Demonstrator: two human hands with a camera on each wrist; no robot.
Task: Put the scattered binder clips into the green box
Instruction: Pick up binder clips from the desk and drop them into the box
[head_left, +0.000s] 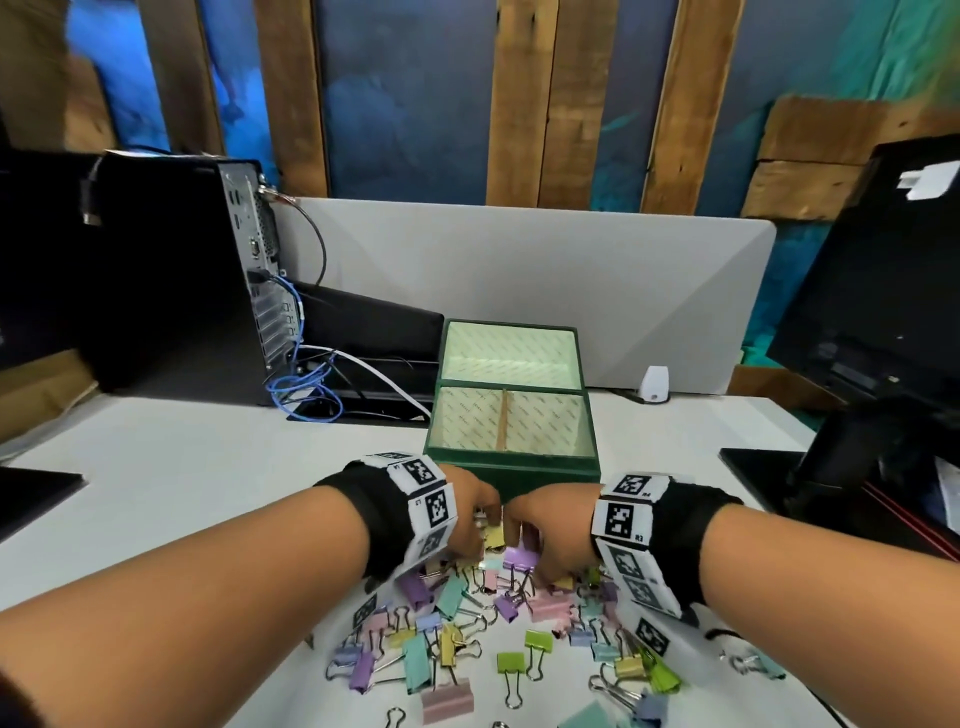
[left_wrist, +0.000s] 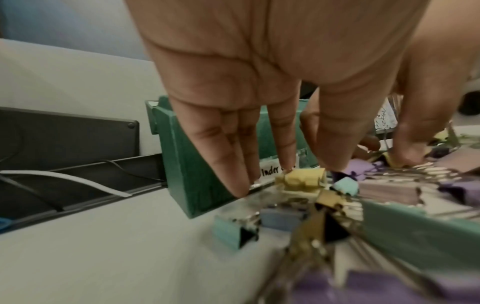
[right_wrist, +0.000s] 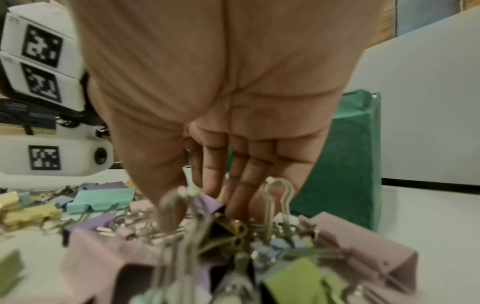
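The green box (head_left: 511, 467) stands open at mid-table, lid upright, with a divider splitting its pale lined inside. Several pastel binder clips (head_left: 441, 639) lie heaped on the white table in front of it. Both hands reach into the far edge of the heap, just before the box's front wall. My left hand (head_left: 475, 514) points its straight fingers (left_wrist: 233, 164) down, tips touching the table and a yellow clip (left_wrist: 301, 179). My right hand (head_left: 540, 530) has its fingers (right_wrist: 244, 185) extended down among the clips, with a purple clip (right_wrist: 207, 203) between thumb and fingers. Neither hand plainly grips a clip.
A black computer tower (head_left: 171, 270) with blue and white cables (head_left: 306, 384) stands at the back left. A monitor (head_left: 883, 270) on its stand (head_left: 852, 467) fills the right. A grey partition (head_left: 519, 270) runs behind the box, and a small white device (head_left: 654, 384) sits by it.
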